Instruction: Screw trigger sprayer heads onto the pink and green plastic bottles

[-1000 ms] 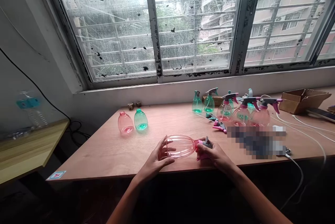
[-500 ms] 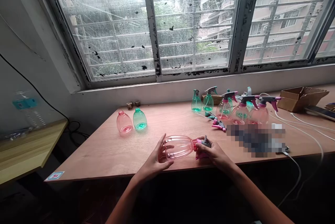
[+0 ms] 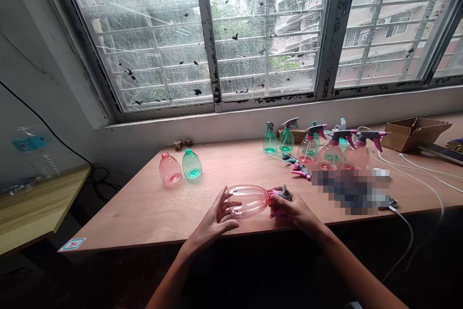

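Note:
A clear pink spray bottle (image 3: 249,201) lies sideways above the front part of the table, its base to the left and its neck to the right. My left hand (image 3: 216,215) cups the base, thumb below and fingers behind it. At the neck, my right hand (image 3: 289,208) is closed around the pink and grey spray head (image 3: 284,194), which the fingers partly cover. Behind on the left stand an uncapped pink bottle (image 3: 170,169) and an uncapped green bottle (image 3: 191,164). To the right lie a loose pink and grey spray head (image 3: 301,171) and a green and grey one (image 3: 290,158).
Several pink and green spray bottles with heads (image 3: 327,154) stand at the back right, near an open cardboard box (image 3: 415,135). White cables (image 3: 423,177) cross the right side. Two small brown objects (image 3: 183,144) sit by the wall. A blurred patch (image 3: 347,191) hides something.
The view has shifted slightly. Both hands keep their hold on the pink bottle and its spray head, with hardly any visible movement.

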`<move>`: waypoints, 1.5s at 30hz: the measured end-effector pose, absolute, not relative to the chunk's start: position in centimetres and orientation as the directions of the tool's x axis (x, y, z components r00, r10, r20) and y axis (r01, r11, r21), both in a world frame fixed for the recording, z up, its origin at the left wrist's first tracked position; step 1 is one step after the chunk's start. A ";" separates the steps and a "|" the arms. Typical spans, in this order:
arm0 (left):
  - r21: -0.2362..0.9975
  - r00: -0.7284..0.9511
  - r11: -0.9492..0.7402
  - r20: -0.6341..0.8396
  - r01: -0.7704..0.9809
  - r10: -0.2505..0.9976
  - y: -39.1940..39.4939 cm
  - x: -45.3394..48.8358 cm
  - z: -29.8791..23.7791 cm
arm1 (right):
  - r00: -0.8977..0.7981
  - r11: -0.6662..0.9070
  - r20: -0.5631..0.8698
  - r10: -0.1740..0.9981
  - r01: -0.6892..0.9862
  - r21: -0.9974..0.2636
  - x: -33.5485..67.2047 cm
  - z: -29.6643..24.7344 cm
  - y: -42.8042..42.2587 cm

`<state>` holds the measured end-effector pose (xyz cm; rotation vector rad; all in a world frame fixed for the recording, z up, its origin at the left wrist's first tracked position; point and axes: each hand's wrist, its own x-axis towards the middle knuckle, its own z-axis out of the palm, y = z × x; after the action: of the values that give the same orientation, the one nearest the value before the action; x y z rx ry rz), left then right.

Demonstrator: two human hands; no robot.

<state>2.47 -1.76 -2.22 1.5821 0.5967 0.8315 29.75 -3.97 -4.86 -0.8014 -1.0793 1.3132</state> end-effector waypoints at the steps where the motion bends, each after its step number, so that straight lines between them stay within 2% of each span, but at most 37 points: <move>1: 0.982 0.612 -0.177 0.182 -0.068 0.770 -1.8 2.5 -2.1 | -0.063 0.123 0.154 0.986 -0.349 -0.929 29.7 -4.8 -4.0; 4: 0.977 0.593 -0.214 0.173 0.000 0.787 -2.1 2.8 -1.8 | -0.048 0.124 0.151 0.987 -0.361 -0.924 29.7 -4.8 -4.1; 7: 0.925 0.537 -0.348 0.219 0.151 0.815 -2.8 2.8 -1.8 | -0.034 0.147 0.172 0.984 -0.378 -0.914 30.0 -5.0 -4.4; 10: 0.777 0.524 -0.531 0.312 0.339 0.792 -3.9 2.1 -1.5 | -0.048 0.159 0.189 0.981 -0.363 -0.918 30.3 -5.0 -5.1; 12: 0.688 0.522 -0.588 0.344 0.426 0.781 -4.6 1.5 -0.9 | -0.056 0.174 0.204 0.977 -0.338 -0.925 30.3 -4.7 -5.7; 14: 0.728 0.515 -0.563 0.334 0.391 0.789 -5.1 1.0 -0.2 | -0.048 0.226 0.251 0.967 -0.296 -0.928 30.3 -4.1 -6.6; 16: 0.847 0.533 -0.467 0.281 0.252 0.798 -5.5 0.8 0.4 | 0.005 0.338 0.343 0.939 -0.183 -0.923 30.2 -3.4 -7.7; 18: 0.923 0.579 -0.357 0.214 0.145 0.787 -5.6 1.0 0.6 | 0.065 0.484 0.485 0.872 0.035 -0.875 30.1 -2.7 -8.9; 21: 0.944 0.615 -0.299 0.154 0.140 0.774 -5.6 1.4 0.5 | -0.008 0.654 0.692 0.722 0.334 -0.679 30.1 -1.8 -10.4; 23: 0.944 0.606 -0.294 0.147 0.151 0.782 -5.5 1.4 0.2 | -0.069 0.691 0.730 0.680 0.395 -0.606 29.9 -1.5 -10.8; 24: 0.943 0.603 -0.290 0.138 0.162 0.786 -5.5 1.4 0.2 | -0.060 0.681 0.721 0.690 0.392 -0.619 29.7 -1.4 -10.8; 26: 0.936 0.585 -0.291 0.125 0.199 0.802 -5.7 1.0 0.3 | 0.015 0.609 0.646 0.764 0.316 -0.728 29.4 -1.4 -10.6; 29: 0.908 0.499 -0.342 0.186 0.242 0.846 -6.1 0.7 0.6 | 0.073 0.439 0.443 0.893 0.073 -0.896 28.8 -1.7 -10.0; 31: 0.910 0.466 -0.360 0.233 0.205 0.854 -6.3 0.7 0.8 | 0.071 0.371 0.368 0.927 -0.031 -0.928 28.6 -2.0 -9.7; 33: 0.946 0.498 -0.309 0.224 0.095 0.838 -6.1 0.8 0.6 | 0.108 0.399 0.398 0.911 0.008 -0.917 28.6 -2.3 -9.7; 35: 0.978 0.554 -0.209 0.178 -0.008 0.813 -5.6 1.0 0.4 | 0.140 0.488 0.508 0.850 0.155 -0.859 28.7 -2.6 -9.9; 37: 0.990 0.583 -0.140 0.122 -0.013 0.803 -5.2 1.1 0.4 | 0.117 0.561 0.610 0.784 0.289 -0.776 28.8 -2.7 -10.1; 39: 0.990 0.570 -0.132 0.081 0.047 0.818 -5.0 1.0 0.7 | 0.104 0.574 0.630 0.770 0.320 -0.754 28.7 -2.8 -10.1; 41: 0.981 0.544 -0.154 0.065 0.119 0.836 -5.4 0.7 1.3 | 0.120 0.513 0.545 0.829 0.221 -0.829 28.4 -2.7 -9.9; 43: 0.955 0.507 -0.209 0.076 0.212 0.859 -6.0 0.5 1.9 | 0.087 0.393 0.393 0.916 0.011 -0.919 28.1 -2.6 -9.5; 45: 0.895 0.453 -0.304 0.134 0.326 0.882 -6.7 0.5 2.3 | 0.005 0.270 0.274 0.962 -0.184 -0.945 27.8 -2.6 -9.1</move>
<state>0.47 -6.68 2.30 1.8465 1.0224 0.8158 27.85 -9.09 -2.63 -0.8642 -1.2073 1.1002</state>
